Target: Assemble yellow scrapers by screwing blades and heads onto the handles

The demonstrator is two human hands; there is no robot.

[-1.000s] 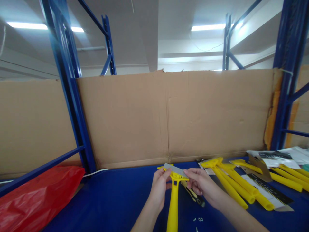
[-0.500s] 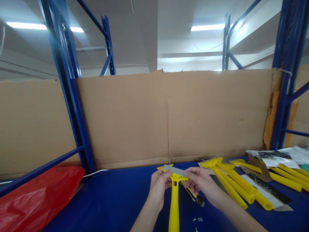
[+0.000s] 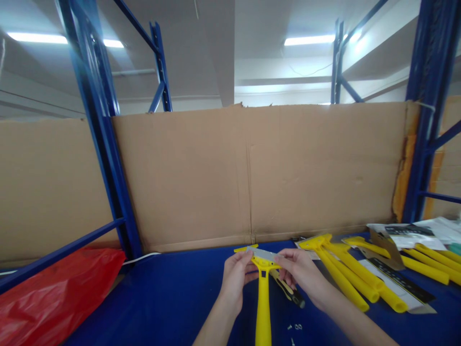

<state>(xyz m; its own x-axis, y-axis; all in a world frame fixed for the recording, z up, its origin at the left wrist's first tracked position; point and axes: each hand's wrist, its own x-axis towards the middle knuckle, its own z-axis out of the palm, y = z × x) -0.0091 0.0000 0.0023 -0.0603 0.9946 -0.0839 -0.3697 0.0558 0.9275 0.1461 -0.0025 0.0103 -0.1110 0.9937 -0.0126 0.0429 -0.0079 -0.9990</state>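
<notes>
A yellow scraper [image 3: 263, 298] points its handle toward me, with a flat grey metal blade [image 3: 264, 255] lying across its head. My left hand [image 3: 235, 274] pinches the left end of the head and blade between thumb and fingers. At the right end, my right hand [image 3: 297, 269] grips the blade and head the same way, its fingertips partly hidden behind. Just beneath the right hand lies a screwdriver [image 3: 288, 288] with a black and yellowish handle. Several small screws [image 3: 296, 327] rest on the blue table [image 3: 173, 293] nearer to me. Behind the blade shows a flat yellow piece [image 3: 242, 249].
Several yellow scraper handles [image 3: 345, 276] lie at the right over printed cards [image 3: 396, 283] and an open cardboard box [image 3: 387, 247]. A red plastic bag [image 3: 65, 283] fills the left side. Cardboard [image 3: 187, 178] walls off the back between blue rack posts [image 3: 108, 144].
The scraper's handle has swung slightly to the right, and its head has tilted a little. Both hands keep their hold on the two ends, the left shifted slightly.
</notes>
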